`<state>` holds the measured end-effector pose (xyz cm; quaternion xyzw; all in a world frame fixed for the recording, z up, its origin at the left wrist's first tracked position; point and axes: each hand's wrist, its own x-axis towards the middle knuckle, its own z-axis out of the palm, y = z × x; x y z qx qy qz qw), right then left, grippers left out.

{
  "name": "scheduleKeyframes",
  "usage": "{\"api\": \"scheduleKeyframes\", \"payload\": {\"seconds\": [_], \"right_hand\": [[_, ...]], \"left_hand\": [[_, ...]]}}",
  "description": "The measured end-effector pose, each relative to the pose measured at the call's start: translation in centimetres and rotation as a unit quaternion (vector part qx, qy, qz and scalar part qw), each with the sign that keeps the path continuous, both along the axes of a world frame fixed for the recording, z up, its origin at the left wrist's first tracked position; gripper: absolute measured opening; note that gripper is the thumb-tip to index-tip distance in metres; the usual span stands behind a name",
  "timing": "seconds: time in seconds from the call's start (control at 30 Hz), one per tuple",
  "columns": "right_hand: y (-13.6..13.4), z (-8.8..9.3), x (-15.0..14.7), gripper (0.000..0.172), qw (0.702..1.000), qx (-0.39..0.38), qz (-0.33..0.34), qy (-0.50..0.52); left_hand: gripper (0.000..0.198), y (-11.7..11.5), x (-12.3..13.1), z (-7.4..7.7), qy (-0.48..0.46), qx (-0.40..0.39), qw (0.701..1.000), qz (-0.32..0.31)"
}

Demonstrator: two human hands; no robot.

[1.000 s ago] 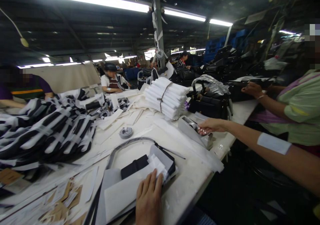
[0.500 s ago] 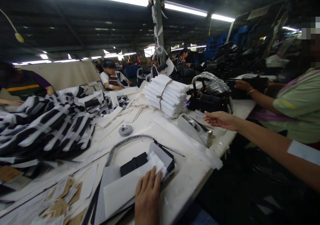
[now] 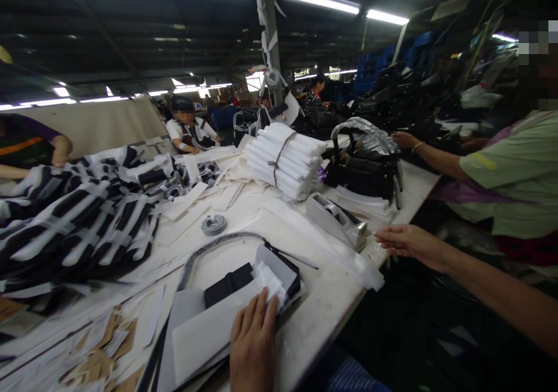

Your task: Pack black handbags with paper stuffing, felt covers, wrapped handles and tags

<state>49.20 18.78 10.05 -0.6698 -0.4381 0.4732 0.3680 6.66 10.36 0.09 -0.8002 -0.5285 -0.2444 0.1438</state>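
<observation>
My left hand (image 3: 254,334) lies flat, fingers stretched, on white paper (image 3: 209,334) and crumpled white tissue (image 3: 269,281) covering a black bag (image 3: 231,284). The bag's wrapped handle (image 3: 218,241) arches away across the table. My right hand (image 3: 403,245) is at the table's right edge, beside the tape dispenser (image 3: 335,220) but apart from its body. Its thumb and fingertips are pinched together. A small pale bit shows at the tips, too small to make out.
A tied bundle of white rolls (image 3: 283,162) and a black handbag (image 3: 361,174) stand behind the dispenser. Wrapped black-and-white straps (image 3: 87,223) are heaped at left, brown tags (image 3: 102,351) nearer. A co-worker's arm (image 3: 440,162) reaches in at right; other people are across the table.
My right hand has moved from beyond the dispenser, over the paper strips, back towards me to its near right end. My left hand stays on the paper. The view has shifted slightly.
</observation>
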Motion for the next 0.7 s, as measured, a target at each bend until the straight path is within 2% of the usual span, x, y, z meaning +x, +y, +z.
{"api": "scheduleKeyframes", "payload": {"seconds": [0.17, 0.23, 0.3, 0.37, 0.47, 0.6, 0.7], "right_hand": [[0.2, -3.2, -0.4, 0.029, 0.997, 0.053, 0.000, -0.064], [0.1, -3.5, -0.1, 0.028, 0.992, 0.077, 0.010, -0.102], [-0.3, -3.1, 0.1, 0.026, 0.986, 0.097, 0.024, -0.135], [-0.9, -2.0, -0.1, 0.024, 0.971, 0.134, 0.063, -0.186], [-1.2, 0.8, -2.3, 0.020, 0.920, 0.208, 0.190, -0.271], [0.3, 4.9, -8.7, 0.019, 0.841, 0.227, 0.388, -0.301], [2.8, 6.6, -14.5, 0.017, 0.788, 0.214, 0.510, -0.270]], "left_hand": [[0.063, 0.0, 0.2, -0.2, -0.006, 0.004, 1.000, -0.001], [0.062, 0.1, 0.3, -0.4, -0.019, 0.016, 1.000, 0.001], [0.060, 0.1, 0.3, -0.5, -0.028, 0.021, 0.999, 0.002], [0.061, 0.0, 0.2, -0.4, -0.019, 0.011, 1.000, -0.001], [0.060, -0.2, 0.2, 0.1, -0.001, -0.021, 1.000, -0.003], [0.053, -0.4, 0.5, 0.4, -0.024, -0.031, 0.999, 0.008], [0.041, -0.5, 0.8, 0.5, -0.044, -0.014, 0.999, 0.018]]}}
